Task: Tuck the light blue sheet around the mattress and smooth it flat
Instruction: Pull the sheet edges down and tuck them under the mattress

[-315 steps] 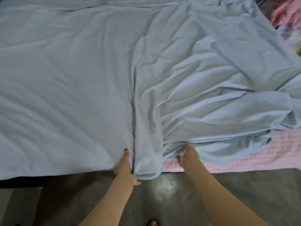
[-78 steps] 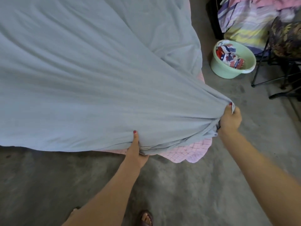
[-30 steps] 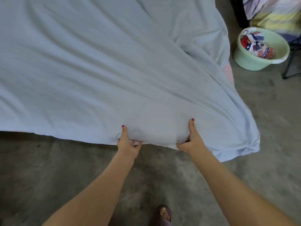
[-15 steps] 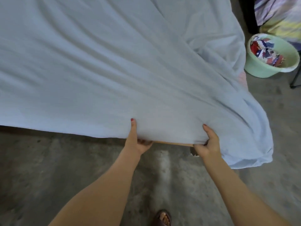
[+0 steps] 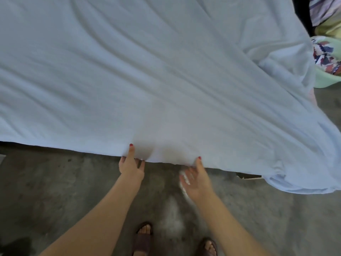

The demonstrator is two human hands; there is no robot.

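Sheet covers nearly the whole view, spread over the mattress, which is hidden under it; long diagonal ridges run across the cloth toward the near right, so it is not yet flat. Its near hem hangs along the bed's edge above the floor, and at the right a loose corner sags past the bed and bunches close to the floor. The left hand grips the hem, thumb on top of the cloth and fingers curled beneath it. The right hand sits just beside the hem with its thumb tip touching the cloth; its fingers are blurred and spread below the edge, so it looks mostly open, and whether it holds any cloth I cannot tell. A judgement: this is the tucking step along the near side, with smoothing not yet done. What could go wrong is that pushing the hem under here while the ridges remain would lock the slack in, leaving creases that no later stroking removes. A tug from the left hand alone could also drag the cloth askew, pulling it off the far side. The dangling corner may brush the floor or be trodden on, since two sandalled feet stand close below. Further right, a green basin with patterned cloth in it sits near the bed's end, where the corner could catch.
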